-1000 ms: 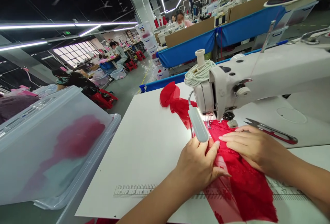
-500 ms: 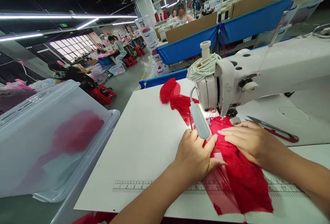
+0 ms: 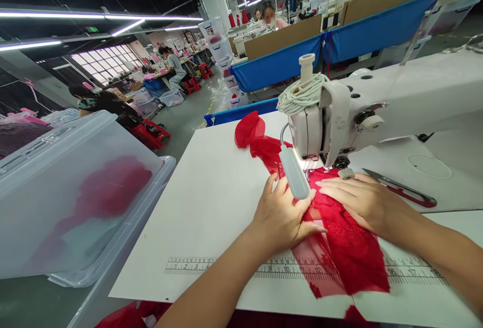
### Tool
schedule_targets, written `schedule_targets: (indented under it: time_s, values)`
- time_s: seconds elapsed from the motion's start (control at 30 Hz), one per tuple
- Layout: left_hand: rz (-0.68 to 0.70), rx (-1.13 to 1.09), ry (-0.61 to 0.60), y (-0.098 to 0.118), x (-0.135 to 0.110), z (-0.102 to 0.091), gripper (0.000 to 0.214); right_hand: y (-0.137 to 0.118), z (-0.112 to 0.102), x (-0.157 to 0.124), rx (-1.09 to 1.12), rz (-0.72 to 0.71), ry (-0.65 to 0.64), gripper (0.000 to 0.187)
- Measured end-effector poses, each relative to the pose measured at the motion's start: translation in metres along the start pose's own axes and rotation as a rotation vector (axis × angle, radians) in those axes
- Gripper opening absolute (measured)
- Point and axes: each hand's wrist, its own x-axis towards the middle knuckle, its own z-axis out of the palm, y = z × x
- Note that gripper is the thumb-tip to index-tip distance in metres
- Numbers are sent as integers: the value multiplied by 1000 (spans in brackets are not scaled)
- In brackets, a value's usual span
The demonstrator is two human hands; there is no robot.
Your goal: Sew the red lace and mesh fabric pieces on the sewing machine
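- The red lace cloth has slid farther under the sewing machine than it was a moment ago. Less of it now hangs over the near edge of the counter.
- Both hands have moved up with it, closer to the needle. To me, that means the seam is being fed along bit by bit.
- The left hand lies flat on the left side of the cloth, fingers spread, pressing it down. Its grip is open; it holds nothing.
- The right hand lies flat on the right side of the cloth, fingers pointing at the needle. Its grip is open too.
- The cloth lies on the counter between the two hands, and its far end is under the machine's foot. More red cloth bunches up behind the machine.
- A small white lamp hangs just over the left hand's fingers and hides part of the needle spot.
- Thread snips lie on the counter to the right, near the right hand but not touching it.
- A printed ruler runs along the near edge of the counter.
- A clear plastic bin with red things inside sits to the left.
- Other people work far off at other counters.
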Motion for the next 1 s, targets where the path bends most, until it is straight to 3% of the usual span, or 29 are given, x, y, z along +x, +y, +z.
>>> schedule_targets:
  time_s: [0.13,0.27,0.47,1.0]
  values:
    - [131,-120,-94,3,4,-2,82,-4,-4,-1,51,-79,-10,44]
    - [88,-115,-182,7,5,-1,74,-8,-3,-3,88,-69,16,43]
    - [32,-106,-148,12,3,-2,81,-8,-1,-4,107,-63,16,36]
    - [1,44,-157,18,-9,0,78,-7,0,-5,100,-27,29,40]
